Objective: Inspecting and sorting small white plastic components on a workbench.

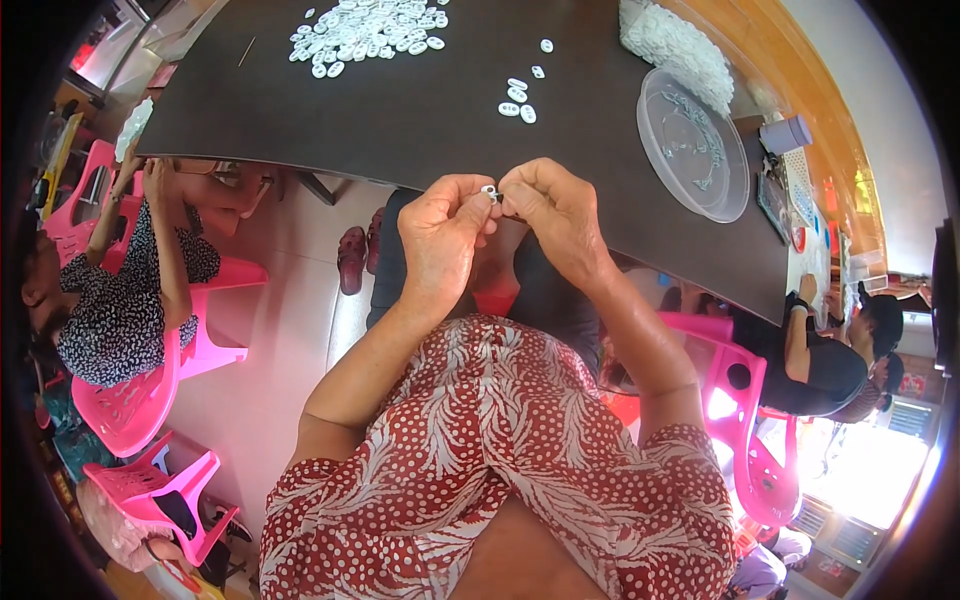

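Close to the table's near edge, my left hand (pixel 440 240) pinches a small white oval piece (pixel 488 189) with a dark spot between thumb and forefinger. My right hand (pixel 556 212) meets it from the other side, its thumb and forefinger pressed together at the piece's edge. What the right fingertips hold, if anything, is hidden. Several similar loose white oval pieces (pixel 517 95) lie on the dark table (pixel 420 125) beyond my hands. Farther off at the left is a pile of white oval pieces (pixel 372 32).
To the right stands a round clear plastic tray (pixel 735 195) with small grey-blue bits inside. Behind it is a heap of small white pieces (pixel 672 45). A thin stick (pixel 246 51) lies far left. Other people sit on pink chairs (pixel 130 405) at both sides.
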Motion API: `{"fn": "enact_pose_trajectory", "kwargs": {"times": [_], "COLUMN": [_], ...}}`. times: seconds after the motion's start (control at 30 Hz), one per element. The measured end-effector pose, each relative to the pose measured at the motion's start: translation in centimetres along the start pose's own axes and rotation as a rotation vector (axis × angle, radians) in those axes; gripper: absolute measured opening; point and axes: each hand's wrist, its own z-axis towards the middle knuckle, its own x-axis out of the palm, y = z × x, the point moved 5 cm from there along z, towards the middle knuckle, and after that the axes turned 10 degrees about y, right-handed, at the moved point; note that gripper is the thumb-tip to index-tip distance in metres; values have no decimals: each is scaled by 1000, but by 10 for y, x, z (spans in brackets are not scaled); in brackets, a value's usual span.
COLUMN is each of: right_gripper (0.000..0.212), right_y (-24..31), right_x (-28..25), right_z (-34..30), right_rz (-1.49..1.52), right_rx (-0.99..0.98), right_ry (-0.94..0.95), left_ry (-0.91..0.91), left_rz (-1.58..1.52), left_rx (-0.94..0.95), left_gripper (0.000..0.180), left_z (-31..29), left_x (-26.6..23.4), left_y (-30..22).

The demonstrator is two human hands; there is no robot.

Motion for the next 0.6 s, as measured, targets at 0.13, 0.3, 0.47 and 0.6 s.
{"fn": "enact_pose_trajectory", "kwargs": {"times": [0.13,0.3,0.47,0.6], "right_gripper": [11,9,9,9], "right_y": [1,-1,-2,0], "right_x": [0,2,6,7], "right_z": [1,2,6,10], "right_rz": [-67,-106,-223,-221], "right_rx": [-1,-4,-119,-151], "right_ry": [36,36,-62,-74], "left_ry": [11,19,-19,-4], "left_rz": [26,39,75,59], "left_rx": [9,36,113,128], "left_gripper": [10,9,9,8], "left_z": [0,0,0,4], "left_x": [2,7,9,4], "left_y": [-2,-5,-8,-8]}}
